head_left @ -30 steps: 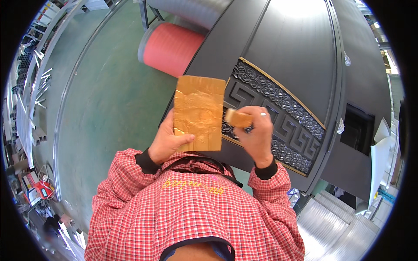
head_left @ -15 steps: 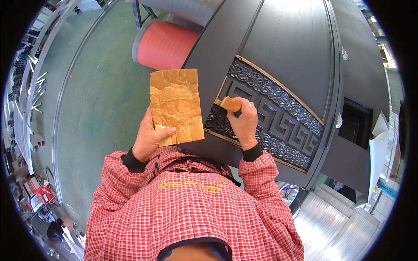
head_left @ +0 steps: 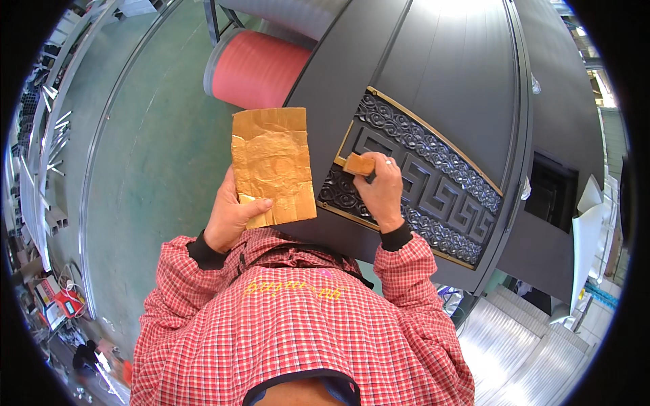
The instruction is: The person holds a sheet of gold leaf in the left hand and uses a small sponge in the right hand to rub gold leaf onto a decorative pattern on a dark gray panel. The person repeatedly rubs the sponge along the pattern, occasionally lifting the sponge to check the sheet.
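My left hand [head_left: 233, 215] grips the lower left corner of a gold-coated cardboard piece [head_left: 274, 162], thumb on its face. Wet-looking gold paint covers the cardboard. Pinched in my right hand [head_left: 380, 193] is a small gold-stained sponge block [head_left: 359, 164]. Its end touches the left part of a carved panel [head_left: 426, 189] set in a dark grey door [head_left: 447, 74]. Black scrollwork bands and a raised key pattern fill the panel. Gold lines its border strips [head_left: 433, 132], and a short gold patch shows beside the sponge.
A roll of red film [head_left: 261, 68] lies beyond the cardboard, left of the door. Another dark panel [head_left: 562, 88] with a rectangular opening stands to the right. Stacked ribbed metallic sheets [head_left: 514, 345] lie at the lower right. Green floor [head_left: 156, 135] stretches along the left, past metal racks.
The right hand and sponge have shifted very slightly on the panel's left border. The left hand and cardboard stay almost where they were.
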### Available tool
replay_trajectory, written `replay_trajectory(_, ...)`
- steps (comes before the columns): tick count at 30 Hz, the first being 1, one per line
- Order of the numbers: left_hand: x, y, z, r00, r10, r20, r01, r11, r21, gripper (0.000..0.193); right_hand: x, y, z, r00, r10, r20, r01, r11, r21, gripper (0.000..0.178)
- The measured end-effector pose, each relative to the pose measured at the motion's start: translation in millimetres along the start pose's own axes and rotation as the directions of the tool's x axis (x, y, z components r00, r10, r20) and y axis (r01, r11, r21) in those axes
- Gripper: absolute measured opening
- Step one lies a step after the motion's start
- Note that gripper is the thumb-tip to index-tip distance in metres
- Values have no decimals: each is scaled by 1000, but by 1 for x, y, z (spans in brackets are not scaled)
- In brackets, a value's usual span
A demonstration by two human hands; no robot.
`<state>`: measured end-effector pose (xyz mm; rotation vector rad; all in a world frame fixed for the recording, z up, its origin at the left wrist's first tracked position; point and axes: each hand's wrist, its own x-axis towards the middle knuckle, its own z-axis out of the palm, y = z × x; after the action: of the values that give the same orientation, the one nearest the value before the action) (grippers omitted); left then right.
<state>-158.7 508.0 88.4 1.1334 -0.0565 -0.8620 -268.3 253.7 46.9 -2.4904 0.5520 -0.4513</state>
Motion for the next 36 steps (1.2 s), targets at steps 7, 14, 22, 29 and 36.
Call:
replay_trajectory(7,3,-5,-4,1000,-3,5,3,1000,10,74,-9,7,-26,994,29,-107,-30,999,-12,30)
replay_trajectory(14,10,-2,4,1000,7,24,-8,998,70,74,-4,2,-2,999,-20,-48,20,1000,-3,31)
replay_trajectory(22,20,-4,19,997,-13,78,9,998,56,74,-16,15,-26,994,31,-106,-27,999,46,33)
replay_trajectory(29,17,-6,27,998,-24,54,21,999,49,74,-13,28,-29,994,-12,-106,14,1000,23,34)
replay_trajectory(36,10,-9,33,1000,-3,18,3,1000,28,73,-3,41,-36,994,-57,-96,64,996,63,35)
